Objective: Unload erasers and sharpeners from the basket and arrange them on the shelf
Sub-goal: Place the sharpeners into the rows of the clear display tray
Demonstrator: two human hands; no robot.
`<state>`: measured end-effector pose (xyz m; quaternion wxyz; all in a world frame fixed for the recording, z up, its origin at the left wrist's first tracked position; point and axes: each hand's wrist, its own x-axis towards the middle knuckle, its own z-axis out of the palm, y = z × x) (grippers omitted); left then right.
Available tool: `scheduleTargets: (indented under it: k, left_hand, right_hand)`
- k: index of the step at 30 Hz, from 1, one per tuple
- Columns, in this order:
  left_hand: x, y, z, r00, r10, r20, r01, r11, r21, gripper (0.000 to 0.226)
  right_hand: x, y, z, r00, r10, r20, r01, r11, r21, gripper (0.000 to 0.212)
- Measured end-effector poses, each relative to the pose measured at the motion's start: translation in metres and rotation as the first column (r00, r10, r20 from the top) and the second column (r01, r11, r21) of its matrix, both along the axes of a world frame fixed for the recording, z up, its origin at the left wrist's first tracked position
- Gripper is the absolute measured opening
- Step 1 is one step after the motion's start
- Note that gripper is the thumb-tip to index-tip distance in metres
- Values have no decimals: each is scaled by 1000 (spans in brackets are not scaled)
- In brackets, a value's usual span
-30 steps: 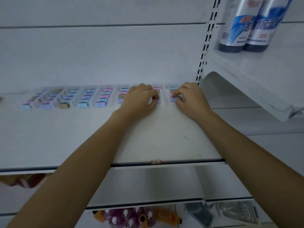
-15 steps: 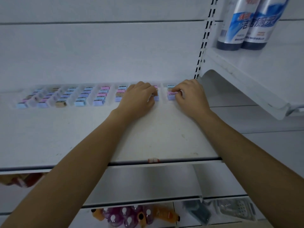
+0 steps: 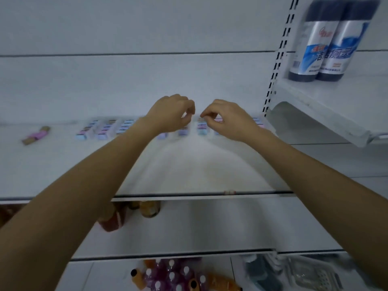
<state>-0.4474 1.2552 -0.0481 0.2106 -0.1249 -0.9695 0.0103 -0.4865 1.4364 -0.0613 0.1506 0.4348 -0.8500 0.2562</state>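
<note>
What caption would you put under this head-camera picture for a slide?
Left hand and right hand hover, fingers curled, over rows of pastel erasers on a white shelf.

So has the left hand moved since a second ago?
Yes. The left hand has lifted up off the rows of erasers on the shelf, where it was pressing before; it now hovers curled above them.

Pale back panel [image 3: 126, 80], slotted white upright [image 3: 279, 57]

The white shelf [image 3: 189, 171] carries rows of small pastel erasers [image 3: 105, 131] along its back; a pink-wrapped bundle [image 3: 36, 135] lies apart at left.
</note>
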Motion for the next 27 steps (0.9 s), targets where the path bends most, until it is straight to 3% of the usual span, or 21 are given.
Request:
scheduleTargets:
  k: [7, 16, 27]
  left_hand:
    - [91, -114, 40, 995, 54, 80, -47, 995, -86, 20]
    - [203, -232, 60, 986, 124, 114, -116, 990, -76, 17]
    - [244, -344, 41, 934, 251, 255, -248, 968, -46, 15]
  right_hand:
    - [75, -101, 12, 996, 87, 29, -90, 992, 87, 20]
    - [158, -226, 24, 978, 206, -47, -190, 956, 224, 23]
    - [151, -331, 24, 967, 254, -33, -226, 906, 359, 21]
